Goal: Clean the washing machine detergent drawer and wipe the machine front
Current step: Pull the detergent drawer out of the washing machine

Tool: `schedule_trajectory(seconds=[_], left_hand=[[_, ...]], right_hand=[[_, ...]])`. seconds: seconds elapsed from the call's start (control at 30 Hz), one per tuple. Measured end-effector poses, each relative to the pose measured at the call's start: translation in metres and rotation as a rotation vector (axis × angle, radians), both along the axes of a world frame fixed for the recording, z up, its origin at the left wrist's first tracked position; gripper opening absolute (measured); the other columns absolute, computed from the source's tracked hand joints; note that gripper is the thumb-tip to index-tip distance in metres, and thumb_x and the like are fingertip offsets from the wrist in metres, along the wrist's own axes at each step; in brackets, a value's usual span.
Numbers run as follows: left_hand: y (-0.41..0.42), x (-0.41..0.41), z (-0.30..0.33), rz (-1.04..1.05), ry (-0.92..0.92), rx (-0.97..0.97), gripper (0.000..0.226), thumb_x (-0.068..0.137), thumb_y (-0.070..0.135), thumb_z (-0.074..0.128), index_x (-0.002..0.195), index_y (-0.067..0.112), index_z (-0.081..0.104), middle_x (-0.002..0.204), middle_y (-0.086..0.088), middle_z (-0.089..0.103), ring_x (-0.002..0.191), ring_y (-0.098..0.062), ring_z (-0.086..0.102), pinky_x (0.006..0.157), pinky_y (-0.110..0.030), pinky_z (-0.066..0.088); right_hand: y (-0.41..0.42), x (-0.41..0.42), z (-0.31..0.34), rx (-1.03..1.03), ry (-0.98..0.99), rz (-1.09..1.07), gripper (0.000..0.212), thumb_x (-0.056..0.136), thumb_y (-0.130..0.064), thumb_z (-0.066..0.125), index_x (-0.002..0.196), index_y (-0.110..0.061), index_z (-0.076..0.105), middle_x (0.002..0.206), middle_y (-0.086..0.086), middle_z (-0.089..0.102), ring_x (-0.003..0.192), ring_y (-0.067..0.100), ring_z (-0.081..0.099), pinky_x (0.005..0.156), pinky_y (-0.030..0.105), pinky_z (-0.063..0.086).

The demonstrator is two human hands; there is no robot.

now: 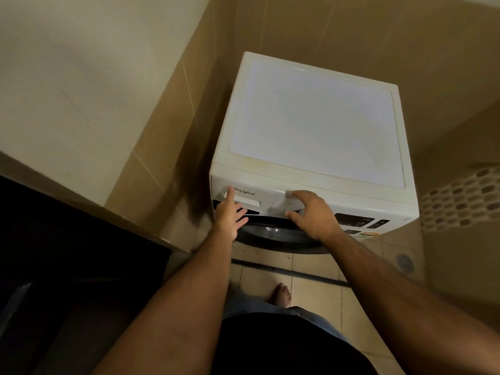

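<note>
A white front-loading washing machine [313, 123] stands in a tiled corner, seen from above. Its detergent drawer [249, 197] sits flush in the top left of the front panel, with a brand name on it. My left hand [231, 215] lies against the drawer front, index finger stretched up onto its upper left part, the other fingers spread below the drawer. My right hand [311, 212] rests on the front panel just right of the drawer, fingers spread over the dial area, holding nothing. The dark round door [273, 235] shows below both hands.
Beige tiled walls close in behind and to the left of the machine. A dark counter or cabinet [67, 253] stands at the left. The tiled floor holds a drain [405, 262] at the right and my bare foot [281, 295] in front of the machine.
</note>
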State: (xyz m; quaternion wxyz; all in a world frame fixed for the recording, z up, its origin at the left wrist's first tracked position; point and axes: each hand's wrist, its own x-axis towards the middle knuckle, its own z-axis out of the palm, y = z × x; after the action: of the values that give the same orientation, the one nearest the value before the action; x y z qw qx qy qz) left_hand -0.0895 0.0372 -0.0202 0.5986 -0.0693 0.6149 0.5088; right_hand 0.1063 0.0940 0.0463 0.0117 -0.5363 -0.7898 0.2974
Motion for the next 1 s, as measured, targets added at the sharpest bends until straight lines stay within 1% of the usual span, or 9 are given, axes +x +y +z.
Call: schedule_trajectory(seconds=[0.17, 0.33, 0.43, 0.5, 0.57, 0.63, 0.8, 0.9, 1.0], left_hand=[[0.015, 0.002, -0.009, 0.08, -0.099, 0.021, 0.077, 0.092, 0.061, 0.051, 0.15, 0.013, 0.034, 0.152, -0.018, 0.041, 0.136, -0.032, 0.046, 0.109, -0.046, 0.043], [0.027, 0.007, -0.004, 0.138, -0.147, 0.056, 0.071, 0.088, 0.057, 0.061, 0.144, 0.017, 0.043, 0.147, -0.016, 0.047, 0.134, -0.03, 0.048, 0.108, -0.043, 0.045], [0.034, 0.007, -0.01, 0.176, -0.141, 0.043, 0.058, 0.086, 0.045, 0.071, 0.132, 0.018, 0.048, 0.138, -0.016, 0.054, 0.134, -0.03, 0.049, 0.108, -0.047, 0.044], [0.038, 0.007, -0.014, 0.2, -0.125, 0.036, 0.049, 0.085, 0.039, 0.073, 0.124, 0.021, 0.049, 0.135, -0.015, 0.056, 0.132, -0.032, 0.05, 0.108, -0.05, 0.043], [0.042, 0.007, -0.014, 0.221, -0.121, 0.034, 0.05, 0.086, 0.034, 0.074, 0.126, 0.021, 0.047, 0.133, -0.014, 0.056, 0.131, -0.033, 0.049, 0.107, -0.05, 0.043], [0.044, 0.008, -0.016, 0.235, -0.116, 0.036, 0.052, 0.087, 0.03, 0.073, 0.129, 0.02, 0.045, 0.129, -0.014, 0.055, 0.131, -0.033, 0.049, 0.106, -0.049, 0.045], [0.043, 0.01, -0.025, 0.192, -0.103, 0.045, 0.058, 0.087, 0.037, 0.071, 0.134, 0.017, 0.044, 0.139, -0.015, 0.051, 0.134, -0.034, 0.047, 0.107, -0.047, 0.045], [0.043, 0.009, -0.029, 0.172, -0.085, 0.044, 0.062, 0.088, 0.039, 0.07, 0.138, 0.017, 0.041, 0.133, -0.013, 0.054, 0.133, -0.032, 0.048, 0.107, -0.047, 0.044], [0.043, 0.008, -0.032, 0.143, -0.047, 0.024, 0.062, 0.088, 0.042, 0.068, 0.137, 0.018, 0.038, 0.122, -0.009, 0.057, 0.128, -0.029, 0.052, 0.106, -0.047, 0.046]], right_hand=[[0.005, -0.007, -0.007, 0.013, -0.037, 0.014, 0.064, 0.087, -0.031, 0.072, 0.144, -0.022, 0.045, 0.148, 0.004, 0.046, 0.135, 0.024, 0.042, 0.113, 0.04, 0.037], [0.024, -0.013, -0.003, -0.022, -0.194, 0.093, 0.086, 0.085, -0.031, 0.074, 0.155, -0.024, 0.023, 0.164, 0.002, 0.016, 0.149, 0.024, 0.016, 0.121, 0.041, 0.019], [0.028, -0.017, -0.009, -0.112, -0.295, 0.152, 0.099, 0.081, -0.031, 0.077, 0.155, -0.026, 0.012, 0.165, 0.0, 0.002, 0.151, 0.025, 0.005, 0.121, 0.049, 0.021], [0.024, -0.018, -0.017, -0.148, -0.35, 0.176, 0.108, 0.08, -0.032, 0.078, 0.156, -0.026, 0.002, 0.165, 0.0, -0.01, 0.151, 0.026, -0.008, 0.121, 0.05, 0.017], [0.021, -0.019, -0.023, -0.142, -0.396, 0.181, 0.112, 0.082, -0.033, 0.077, 0.157, -0.026, -0.005, 0.163, 0.0, -0.019, 0.15, 0.025, -0.017, 0.12, 0.049, 0.016], [0.02, -0.02, -0.024, -0.128, -0.421, 0.18, 0.112, 0.082, -0.033, 0.077, 0.157, -0.026, -0.007, 0.163, 0.001, -0.022, 0.149, 0.025, -0.019, 0.12, 0.049, 0.016], [0.017, -0.024, -0.025, -0.12, -0.457, 0.171, 0.115, 0.081, -0.033, 0.078, 0.156, -0.025, -0.009, 0.162, 0.003, -0.024, 0.149, 0.027, -0.021, 0.119, 0.05, 0.022], [0.015, -0.026, -0.027, -0.098, -0.472, 0.153, 0.117, 0.08, -0.032, 0.079, 0.156, -0.026, -0.009, 0.162, 0.003, -0.024, 0.149, 0.028, -0.02, 0.117, 0.05, 0.028], [0.015, -0.025, -0.025, -0.1, -0.467, 0.155, 0.117, 0.08, -0.03, 0.079, 0.156, -0.026, -0.009, 0.162, 0.003, -0.024, 0.149, 0.027, -0.02, 0.117, 0.05, 0.029]])
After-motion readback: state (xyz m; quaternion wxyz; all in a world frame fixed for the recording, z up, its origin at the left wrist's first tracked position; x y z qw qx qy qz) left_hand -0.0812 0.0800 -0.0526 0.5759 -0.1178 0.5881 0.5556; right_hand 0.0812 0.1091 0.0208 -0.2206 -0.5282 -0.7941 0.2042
